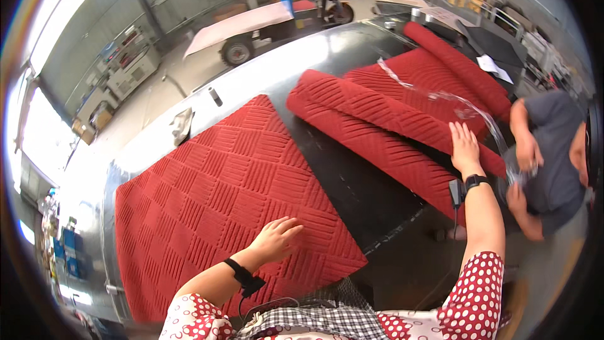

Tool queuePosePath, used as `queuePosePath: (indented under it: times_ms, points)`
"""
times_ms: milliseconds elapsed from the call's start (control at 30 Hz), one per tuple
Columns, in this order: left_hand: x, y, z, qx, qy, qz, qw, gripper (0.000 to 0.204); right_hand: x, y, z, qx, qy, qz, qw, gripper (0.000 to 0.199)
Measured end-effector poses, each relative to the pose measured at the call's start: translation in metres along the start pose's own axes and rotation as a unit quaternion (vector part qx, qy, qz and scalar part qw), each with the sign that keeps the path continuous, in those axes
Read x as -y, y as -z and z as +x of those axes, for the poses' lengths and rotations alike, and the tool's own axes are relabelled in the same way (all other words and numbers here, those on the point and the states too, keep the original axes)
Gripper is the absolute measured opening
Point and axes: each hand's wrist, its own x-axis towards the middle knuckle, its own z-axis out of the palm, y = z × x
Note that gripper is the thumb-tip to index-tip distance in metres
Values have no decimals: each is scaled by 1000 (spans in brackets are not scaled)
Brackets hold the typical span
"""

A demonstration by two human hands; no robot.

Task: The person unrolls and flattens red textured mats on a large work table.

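Observation:
A red textured mat (214,195) with a basket-weave pattern lies flat on the dark table in front of me, to the left. Over its near right part is my left hand (278,239), fingers stretched out and holding nothing; whether it touches the mat I cannot tell. My right hand (464,145) rests with fingers spread on a loosely rolled red mat (371,110). Below that roll, another red roll or fold (371,151) lies alongside. Farther back are a red mat piece (415,75) and a tight red roll (453,63).
At the right a co-worker (553,151) in grey holds clear plastic film (469,104), which trails across the red mats. On the table's (340,182) far left side are a pale cloth (182,126) and a small cylinder (215,96). A motor cart (251,31) stands beyond.

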Motion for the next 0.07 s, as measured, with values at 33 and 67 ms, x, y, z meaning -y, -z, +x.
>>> queuePosePath:
  times_ms: [33, 67]
  points:
    - [4, -4, -23, -5, 26, 6, 1000, 62, 8, 5, 14, 67, -25, 46, 996, 70]
    - [5, -9, -47, 23, 112, 18, 993, 68, 29, 3, 36, 60, 0, 58, 996, 70]
